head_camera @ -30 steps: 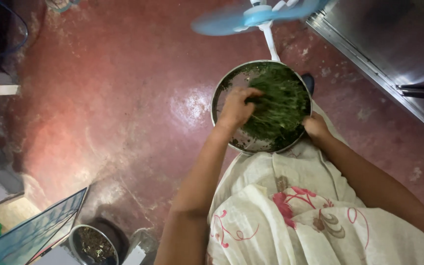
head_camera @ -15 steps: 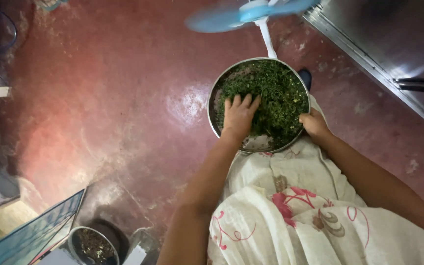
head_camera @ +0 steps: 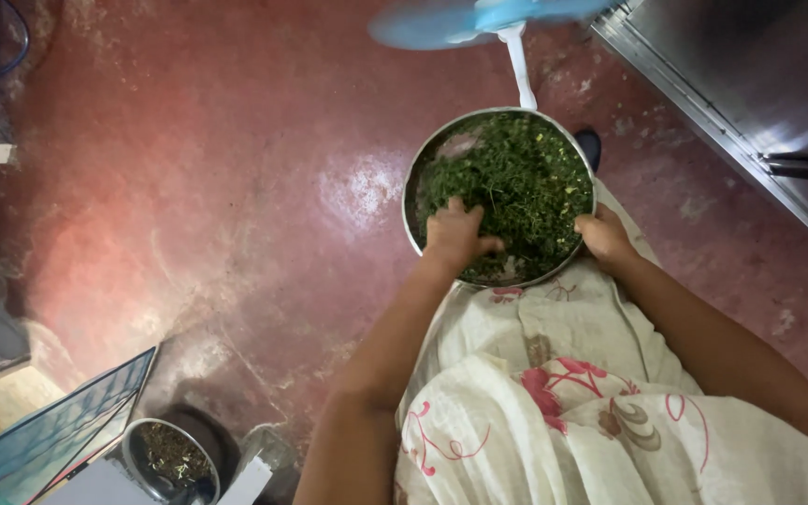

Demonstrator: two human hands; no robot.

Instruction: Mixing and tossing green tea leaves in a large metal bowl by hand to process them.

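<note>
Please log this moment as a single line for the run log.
left hand in chopped greens | right hand grips metal bowl rim | bowl on lap

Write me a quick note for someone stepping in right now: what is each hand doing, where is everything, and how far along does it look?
Left hand: palm down in the chopped green leaves, fingers pressed into them; holding nothing else.
Right hand: gripping the near right rim of the round metal bowl.
The bowl rests at the person's knees, over the patterned cloth and the red floor. A blue fan stands just beyond it.
Done: the leaves are already finely chopped and fill most of the bowl.
Left: bare metal shows at the near and far left edges. A smaller metal bowl of darker scraps sits at lower left, untouched.
</note>
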